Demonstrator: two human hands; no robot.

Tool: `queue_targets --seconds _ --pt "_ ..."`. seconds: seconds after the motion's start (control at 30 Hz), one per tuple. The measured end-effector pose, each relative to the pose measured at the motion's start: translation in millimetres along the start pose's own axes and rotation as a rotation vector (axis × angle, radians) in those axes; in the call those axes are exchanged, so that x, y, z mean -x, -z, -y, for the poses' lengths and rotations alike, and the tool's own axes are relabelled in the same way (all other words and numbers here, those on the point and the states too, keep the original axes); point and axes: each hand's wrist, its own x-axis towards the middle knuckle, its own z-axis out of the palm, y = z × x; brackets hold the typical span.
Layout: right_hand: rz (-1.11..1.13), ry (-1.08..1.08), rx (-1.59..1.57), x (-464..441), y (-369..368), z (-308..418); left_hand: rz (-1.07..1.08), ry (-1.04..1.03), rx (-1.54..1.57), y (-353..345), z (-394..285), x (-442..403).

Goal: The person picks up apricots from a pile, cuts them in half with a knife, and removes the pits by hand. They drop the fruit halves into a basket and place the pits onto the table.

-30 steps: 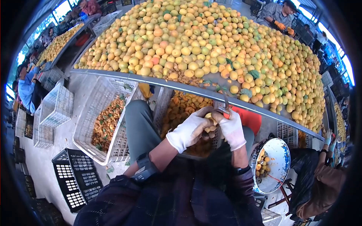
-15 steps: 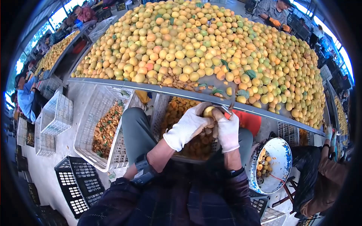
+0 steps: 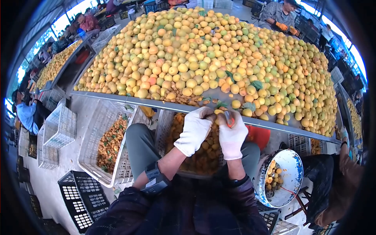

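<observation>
Both my hands wear white gloves and meet just below the table's metal edge (image 3: pixel 172 105). My left hand (image 3: pixel 196 131) is closed on a yellow apricot (image 3: pixel 218 111), partly hidden by fingers. Against the fruit, my right hand (image 3: pixel 232 137) grips a small knife with an orange-red handle (image 3: pixel 231 122); its blade is hard to make out now. Directly beneath, between my knees, stands a crate of orange and yellow apricots (image 3: pixel 209 150), many of which look cut. A large heap of whole apricots (image 3: pixel 211 51) covers the table ahead, with brown pits (image 3: pixel 182 99) near the edge.
To the left stand a white crate (image 3: pixel 84 150) of brown-orange pieces, stacked white crates (image 3: pixel 58 127) and a black crate (image 3: pixel 84 199). A white bucket (image 3: pixel 291 172) holding fruit is at my right, beside a seated person (image 3: pixel 333 184). Another person in orange gloves (image 3: pixel 282 26) works across the heap.
The knife's curved blade, visible above the right hand before, has turned down towards the apricot. Both hands have drawn closer around the fruit. The view has shifted slightly.
</observation>
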Motion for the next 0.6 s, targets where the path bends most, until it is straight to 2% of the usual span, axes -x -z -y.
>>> queue_targets --seconds 0.07,0.1,0.13,0.2,0.27,0.33,0.37,0.4,0.43,0.47,0.53,0.6 --pt "0.036 0.132 0.233 -8.9 -6.2 -5.1 -0.088 -0.176 -0.213 -0.5 4.0 -6.0" --pt "0.042 0.104 0.234 -13.5 -10.6 -7.3 -0.111 -0.297 -0.163 -1.3 4.9 -10.0" --pt "0.049 0.078 0.233 -18.9 -16.4 -8.5 -0.093 -0.424 -0.318 3.3 4.7 -13.3" --pt "-0.015 -0.142 -0.206 -34.3 -36.6 -19.5 -0.103 -0.504 -0.394 13.1 -5.7 -21.1" --pt "0.052 -0.55 -0.591 -41.0 -29.9 -21.2 -0.215 -0.437 -0.423 36.1 -13.5 -39.8" --pt "0.117 -0.629 -0.546 -30.7 -17.3 -13.6 -0.375 -0.314 -0.766 65.0 -19.6 -65.6" --pt "0.218 -0.727 -0.597 -21.1 -7.2 -6.4 -0.419 -0.289 -1.012 77.2 -6.9 -77.2" --pt "0.251 -0.623 -0.597 -4.4 -8.0 -13.8 -0.463 -0.268 -1.258 81.3 0.5 -85.7" --pt "0.31 -0.73 -0.587 9.6 -1.6 -17.2 -0.345 -0.157 -1.181 80.1 7.1 -91.8" --pt "0.366 -0.841 -0.574 19.7 6.8 -12.3 -0.359 -0.223 -1.183 68.1 12.6 -94.4" --pt "0.213 -0.819 -0.622 43.6 13.3 -35.2 -0.227 -0.418 -1.063 39.0 21.0 -102.1" --pt "0.162 -0.963 -0.676 39.2 35.4 -20.9 -0.092 -0.586 -0.914 -0.3 29.7 -120.1"
